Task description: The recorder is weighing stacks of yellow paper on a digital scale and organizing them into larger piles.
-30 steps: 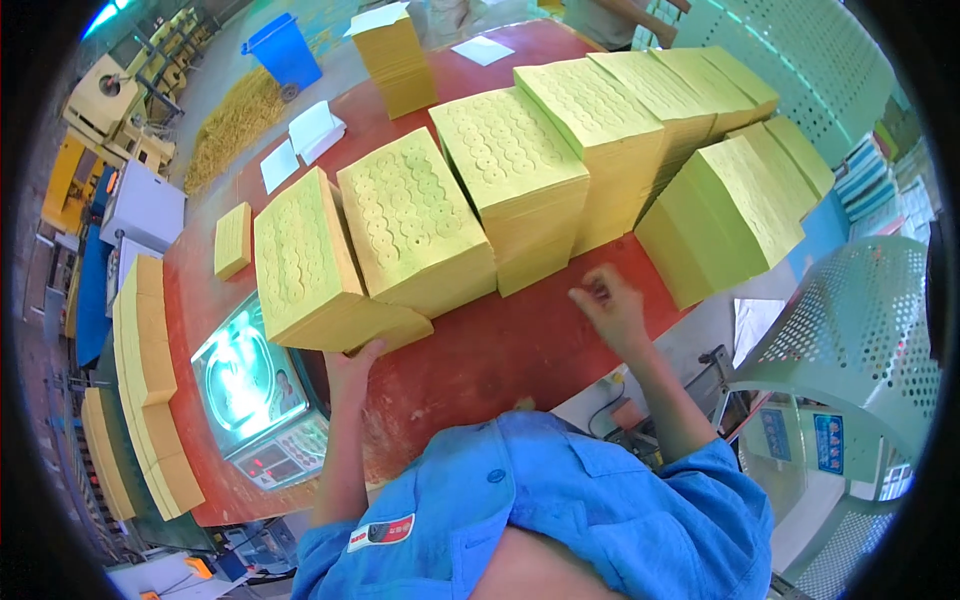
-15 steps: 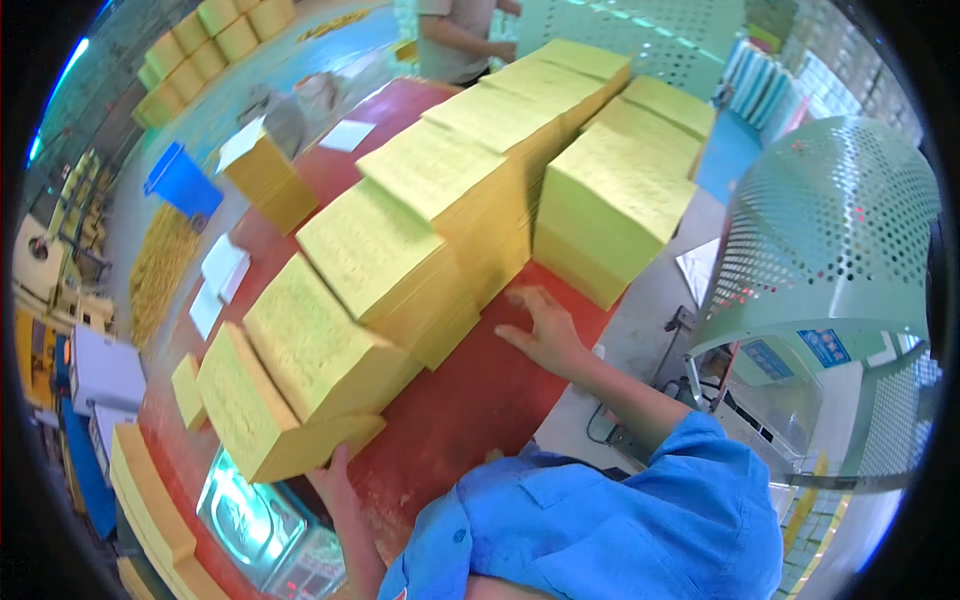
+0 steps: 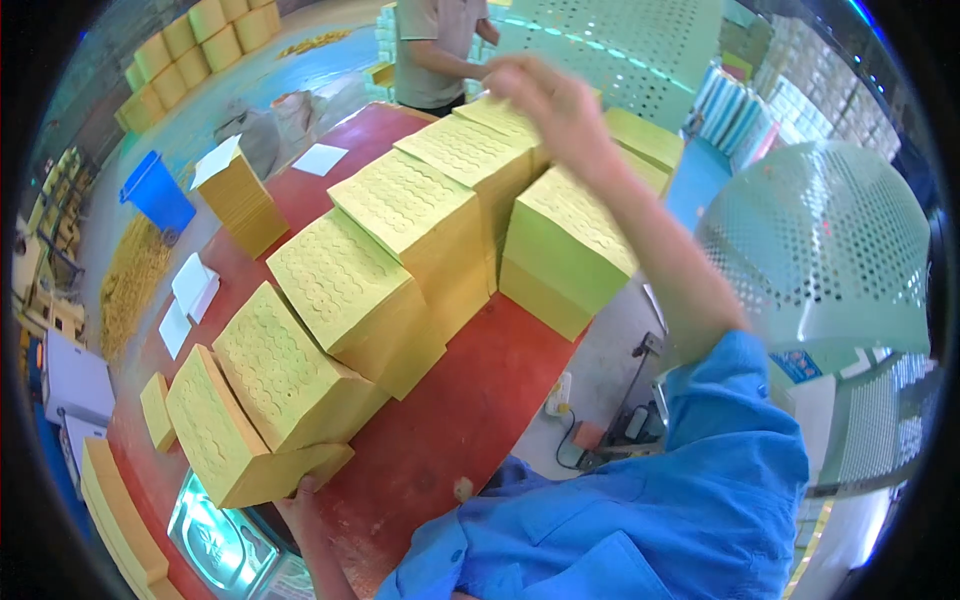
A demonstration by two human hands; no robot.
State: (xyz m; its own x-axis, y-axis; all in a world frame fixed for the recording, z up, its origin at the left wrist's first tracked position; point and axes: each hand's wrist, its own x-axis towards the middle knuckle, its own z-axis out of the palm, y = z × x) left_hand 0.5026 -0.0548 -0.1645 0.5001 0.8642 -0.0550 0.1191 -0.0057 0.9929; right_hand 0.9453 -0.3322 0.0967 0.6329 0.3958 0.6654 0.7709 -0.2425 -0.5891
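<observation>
A row of yellow paper stacks (image 3: 345, 280) runs diagonally across the red table (image 3: 450, 400), their top sheets pressed with wavy patterns. At the near end, my left hand (image 3: 298, 503) touches the lower edge of the nearest paper stack (image 3: 212, 430); its fingers are mostly hidden. My right hand (image 3: 550, 100) is raised over the far end of the row, blurred by motion, so its finger position is unclear. Beneath my right forearm stands a separate tall block of yellow paper (image 3: 565, 250). A small yellow piece (image 3: 157, 410) lies beside the row.
A green perforated guard (image 3: 815, 240) stands at the right. Left of the row are white sheets (image 3: 190, 290), another paper stack (image 3: 240, 205) and a blue bin (image 3: 160, 195). A co-worker (image 3: 435, 55) stands beyond the far end. A shiny metallic container (image 3: 220, 535) sits near left.
My right hand has risen from beside the row, above the red table, up and away to the far end. My left hand stays at the nearest stack. The view has shifted slightly.
</observation>
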